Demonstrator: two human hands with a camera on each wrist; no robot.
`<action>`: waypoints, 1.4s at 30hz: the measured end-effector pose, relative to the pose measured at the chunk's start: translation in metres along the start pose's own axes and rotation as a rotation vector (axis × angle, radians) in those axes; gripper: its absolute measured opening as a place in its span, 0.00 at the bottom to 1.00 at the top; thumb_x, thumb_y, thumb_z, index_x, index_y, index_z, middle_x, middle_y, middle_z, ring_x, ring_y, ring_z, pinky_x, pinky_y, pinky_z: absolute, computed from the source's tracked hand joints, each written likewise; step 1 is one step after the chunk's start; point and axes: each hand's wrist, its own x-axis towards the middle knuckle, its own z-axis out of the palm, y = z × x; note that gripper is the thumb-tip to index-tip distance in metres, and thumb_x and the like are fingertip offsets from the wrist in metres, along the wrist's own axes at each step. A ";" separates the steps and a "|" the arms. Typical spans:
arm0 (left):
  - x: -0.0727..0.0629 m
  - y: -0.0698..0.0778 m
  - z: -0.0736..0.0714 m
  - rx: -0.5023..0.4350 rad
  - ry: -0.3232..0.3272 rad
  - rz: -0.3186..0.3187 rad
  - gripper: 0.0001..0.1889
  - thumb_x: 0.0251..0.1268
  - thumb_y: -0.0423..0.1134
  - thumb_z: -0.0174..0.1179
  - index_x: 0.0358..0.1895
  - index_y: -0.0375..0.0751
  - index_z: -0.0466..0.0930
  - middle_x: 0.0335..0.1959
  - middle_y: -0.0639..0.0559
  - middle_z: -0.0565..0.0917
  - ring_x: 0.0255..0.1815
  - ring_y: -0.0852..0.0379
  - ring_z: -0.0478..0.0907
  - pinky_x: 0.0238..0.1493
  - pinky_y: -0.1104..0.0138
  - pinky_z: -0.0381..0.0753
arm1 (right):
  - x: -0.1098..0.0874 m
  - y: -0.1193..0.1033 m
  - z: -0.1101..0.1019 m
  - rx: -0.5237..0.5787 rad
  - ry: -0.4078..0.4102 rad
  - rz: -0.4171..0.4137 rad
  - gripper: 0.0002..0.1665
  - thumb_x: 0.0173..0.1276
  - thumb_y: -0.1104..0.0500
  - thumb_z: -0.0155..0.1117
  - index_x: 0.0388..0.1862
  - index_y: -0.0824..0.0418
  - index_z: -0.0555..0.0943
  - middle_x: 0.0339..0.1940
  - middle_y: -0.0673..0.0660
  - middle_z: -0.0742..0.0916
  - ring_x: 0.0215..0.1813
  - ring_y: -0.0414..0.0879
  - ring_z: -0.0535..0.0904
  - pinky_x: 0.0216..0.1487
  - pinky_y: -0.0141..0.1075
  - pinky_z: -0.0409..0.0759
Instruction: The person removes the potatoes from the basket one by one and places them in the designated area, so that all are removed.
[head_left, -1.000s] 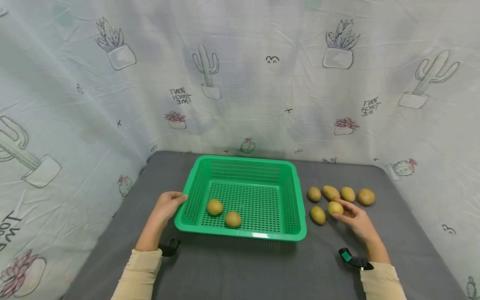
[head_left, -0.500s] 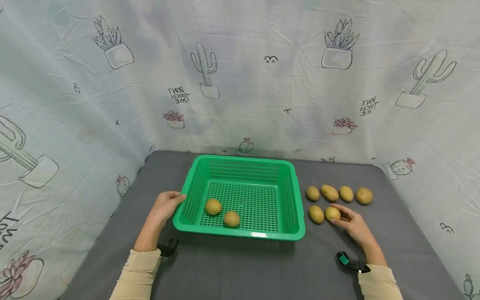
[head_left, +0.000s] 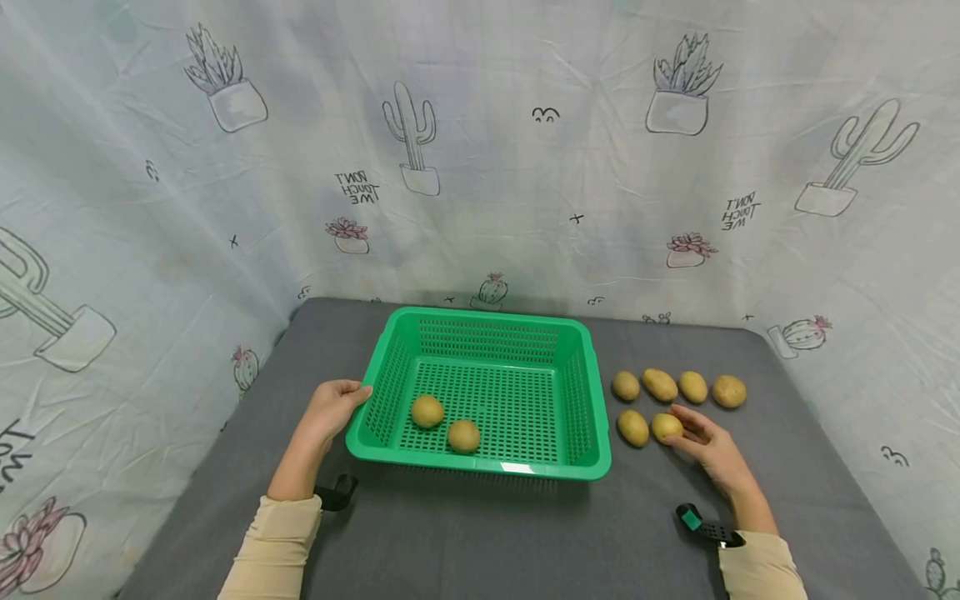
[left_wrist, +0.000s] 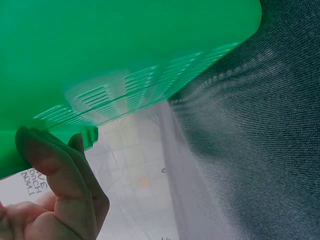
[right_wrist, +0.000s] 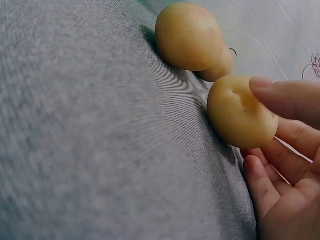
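Note:
A green plastic basket (head_left: 480,467) stands on the grey cloth, with two potatoes inside, one potato (head_left: 427,412) left of the other potato (head_left: 463,436). My left hand (head_left: 333,408) grips the basket's left rim; in the left wrist view its curled fingers (left_wrist: 65,180) lie against the green plastic. Right of the basket, my right hand (head_left: 708,446) holds a potato (head_left: 667,427) between thumb and fingers. In the right wrist view the thumb presses the top of this potato (right_wrist: 240,112), which sits at the cloth. Just left of it lies another potato (head_left: 633,427).
Behind the right hand a row of several potatoes (head_left: 660,385) lies on the cloth, ending at the right with a rounder potato (head_left: 728,392). A pale curtain (head_left: 480,167) printed with cacti hangs at the back and sides of the table (head_left: 480,542).
My right hand has brought its potato slightly left and nearer the front, beside the front-left potato; over the last half second it hardly moves. The left hand and basket stay put.

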 end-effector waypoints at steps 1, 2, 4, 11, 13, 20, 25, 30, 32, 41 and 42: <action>0.000 0.000 0.000 0.001 0.001 0.001 0.30 0.75 0.43 0.47 0.69 0.23 0.56 0.70 0.28 0.58 0.71 0.31 0.53 0.68 0.41 0.58 | 0.000 -0.001 0.000 0.015 0.009 -0.013 0.35 0.66 0.63 0.64 0.67 0.76 0.63 0.57 0.37 0.78 0.53 0.19 0.71 0.50 0.14 0.70; 0.000 0.001 0.000 0.002 0.002 0.001 0.30 0.75 0.43 0.47 0.69 0.23 0.56 0.70 0.28 0.58 0.71 0.31 0.53 0.68 0.41 0.58 | 0.001 -0.001 -0.001 0.030 0.020 -0.029 0.34 0.66 0.64 0.63 0.66 0.77 0.63 0.56 0.35 0.78 0.53 0.20 0.72 0.51 0.14 0.70; 0.000 0.001 0.000 0.002 0.005 0.004 0.30 0.75 0.43 0.47 0.69 0.23 0.56 0.70 0.28 0.58 0.71 0.31 0.53 0.68 0.41 0.58 | 0.001 -0.004 -0.001 0.051 0.042 -0.070 0.33 0.65 0.67 0.63 0.65 0.79 0.63 0.53 0.33 0.79 0.54 0.21 0.73 0.52 0.14 0.69; 0.000 -0.001 0.001 -0.002 0.005 0.002 0.30 0.75 0.43 0.47 0.69 0.24 0.57 0.69 0.28 0.59 0.70 0.31 0.54 0.67 0.41 0.59 | -0.001 -0.023 -0.005 0.061 0.035 -0.149 0.32 0.66 0.70 0.60 0.66 0.78 0.63 0.56 0.32 0.78 0.59 0.23 0.71 0.54 0.15 0.69; 0.000 -0.002 0.001 -0.003 0.005 0.002 0.30 0.75 0.43 0.47 0.69 0.23 0.57 0.69 0.28 0.59 0.70 0.31 0.54 0.67 0.41 0.60 | -0.001 -0.031 -0.005 0.064 0.027 -0.164 0.32 0.66 0.70 0.59 0.67 0.78 0.62 0.57 0.33 0.77 0.60 0.23 0.70 0.56 0.15 0.68; 0.000 -0.003 0.001 0.006 0.011 0.007 0.30 0.75 0.43 0.47 0.69 0.23 0.56 0.69 0.27 0.59 0.70 0.31 0.54 0.67 0.41 0.60 | 0.006 -0.058 -0.002 0.071 -0.014 -0.218 0.32 0.67 0.72 0.57 0.68 0.76 0.61 0.64 0.43 0.75 0.63 0.26 0.69 0.56 0.17 0.70; 0.000 -0.002 0.002 0.006 0.009 0.008 0.30 0.75 0.43 0.47 0.69 0.23 0.56 0.69 0.27 0.59 0.70 0.31 0.54 0.67 0.41 0.60 | 0.011 -0.078 0.002 0.084 -0.062 -0.246 0.32 0.68 0.72 0.56 0.70 0.73 0.61 0.65 0.45 0.74 0.64 0.28 0.68 0.56 0.18 0.70; 0.001 -0.001 0.001 -0.001 0.003 0.008 0.30 0.75 0.42 0.47 0.69 0.22 0.55 0.70 0.27 0.58 0.71 0.31 0.53 0.68 0.41 0.58 | 0.020 -0.099 0.009 0.083 -0.112 -0.288 0.31 0.68 0.72 0.55 0.70 0.71 0.62 0.65 0.49 0.75 0.65 0.30 0.69 0.58 0.18 0.70; 0.002 -0.001 0.000 -0.006 0.003 0.009 0.30 0.75 0.42 0.46 0.70 0.22 0.54 0.70 0.27 0.57 0.71 0.31 0.52 0.68 0.41 0.57 | 0.026 -0.107 0.013 0.104 -0.146 -0.315 0.31 0.68 0.73 0.54 0.69 0.72 0.62 0.66 0.50 0.75 0.65 0.32 0.69 0.58 0.19 0.70; 0.000 -0.001 0.001 -0.011 0.009 0.004 0.30 0.75 0.43 0.47 0.70 0.23 0.55 0.70 0.28 0.57 0.71 0.31 0.52 0.68 0.41 0.58 | 0.050 -0.140 0.038 0.133 -0.262 -0.366 0.30 0.69 0.72 0.55 0.69 0.71 0.63 0.66 0.56 0.75 0.65 0.34 0.71 0.60 0.24 0.72; -0.001 -0.001 0.002 -0.008 0.009 -0.002 0.30 0.75 0.43 0.47 0.70 0.23 0.55 0.70 0.28 0.58 0.71 0.32 0.53 0.68 0.41 0.58 | 0.051 -0.142 0.042 0.133 -0.270 -0.365 0.30 0.69 0.71 0.55 0.69 0.71 0.63 0.66 0.56 0.75 0.65 0.34 0.71 0.61 0.23 0.71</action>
